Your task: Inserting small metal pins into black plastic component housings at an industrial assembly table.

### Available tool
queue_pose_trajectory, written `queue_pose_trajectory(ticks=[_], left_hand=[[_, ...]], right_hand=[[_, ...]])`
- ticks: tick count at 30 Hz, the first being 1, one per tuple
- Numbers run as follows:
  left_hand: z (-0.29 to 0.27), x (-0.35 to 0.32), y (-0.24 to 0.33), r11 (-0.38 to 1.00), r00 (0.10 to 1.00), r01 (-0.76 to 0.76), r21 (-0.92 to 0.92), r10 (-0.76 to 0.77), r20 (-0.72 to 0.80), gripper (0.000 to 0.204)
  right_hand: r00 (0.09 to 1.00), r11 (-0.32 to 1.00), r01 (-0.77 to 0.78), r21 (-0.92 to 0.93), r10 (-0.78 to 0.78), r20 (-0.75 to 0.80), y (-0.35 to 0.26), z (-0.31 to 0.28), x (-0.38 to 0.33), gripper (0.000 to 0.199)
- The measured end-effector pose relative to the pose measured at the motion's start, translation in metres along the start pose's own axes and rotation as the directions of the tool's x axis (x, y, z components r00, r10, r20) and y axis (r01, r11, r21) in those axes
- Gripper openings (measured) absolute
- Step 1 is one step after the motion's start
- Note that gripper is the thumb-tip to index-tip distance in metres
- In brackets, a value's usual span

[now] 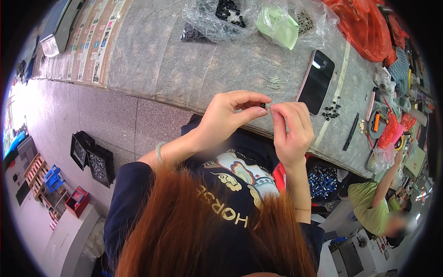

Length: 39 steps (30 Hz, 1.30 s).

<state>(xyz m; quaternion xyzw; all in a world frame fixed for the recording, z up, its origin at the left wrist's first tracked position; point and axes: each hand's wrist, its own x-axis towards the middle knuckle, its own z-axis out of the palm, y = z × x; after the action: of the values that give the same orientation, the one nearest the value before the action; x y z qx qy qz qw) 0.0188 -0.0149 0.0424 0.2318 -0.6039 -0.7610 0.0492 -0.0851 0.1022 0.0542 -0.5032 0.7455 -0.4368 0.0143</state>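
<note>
Just over the table's near edge my two hands meet fingertip to fingertip. Between thumb and forefinger, my left hand [224,113] pinches a small black part [263,105]. My right hand [293,131] is closed in a pinch on a thin metal pin [268,107], whose end is at the black part; whether it sits inside cannot be made out. Beyond the hands lies a loose pile of thin metal pins [275,82]. To the right, past a dark-screened phone [316,82], small black parts [331,111] are scattered in a cluster.
Clear plastic bags with black parts [229,13] and metal pins [304,22] lie at the table's far side, beside a red plastic bag [362,30]. A black pen [351,132] rests at right. Below stands a bin of blue-and-white parts [323,182]. A co-worker [369,203] reaches in at right.
</note>
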Motion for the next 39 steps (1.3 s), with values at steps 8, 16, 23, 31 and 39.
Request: queue_pose_trajectory(ticks=[8,16,23,31,39], left_hand=[[-0.001,0.000,0.004,0.997,0.998,0.054,-0.061,-0.054,0.013,0.022],[-0.001,0.001,0.006,0.988,0.992,0.120,-0.101,-0.116,0.040,0.021],[-0.001,0.001,0.008,0.974,0.982,0.179,-0.140,-0.169,0.078,0.020],[-0.014,0.010,0.002,0.881,0.893,0.412,-0.230,-0.340,0.296,0.016],[-0.002,0.005,0.003,0.948,0.992,0.125,-0.294,-0.122,0.028,0.020]], right_hand=[[0.999,0.998,0.048,-0.043,-0.048,0.008,0.003,0.001,-0.001,0.015],[0.999,0.997,0.046,-0.054,-0.046,0.000,0.004,0.003,-0.003,0.014],[0.994,0.992,0.109,-0.071,-0.108,0.012,0.006,0.002,-0.004,0.018],[0.982,0.985,0.172,-0.012,-0.170,0.087,0.012,0.004,-0.008,0.020],[0.905,0.830,-0.426,0.360,0.393,0.163,0.005,-0.001,-0.008,0.009]])
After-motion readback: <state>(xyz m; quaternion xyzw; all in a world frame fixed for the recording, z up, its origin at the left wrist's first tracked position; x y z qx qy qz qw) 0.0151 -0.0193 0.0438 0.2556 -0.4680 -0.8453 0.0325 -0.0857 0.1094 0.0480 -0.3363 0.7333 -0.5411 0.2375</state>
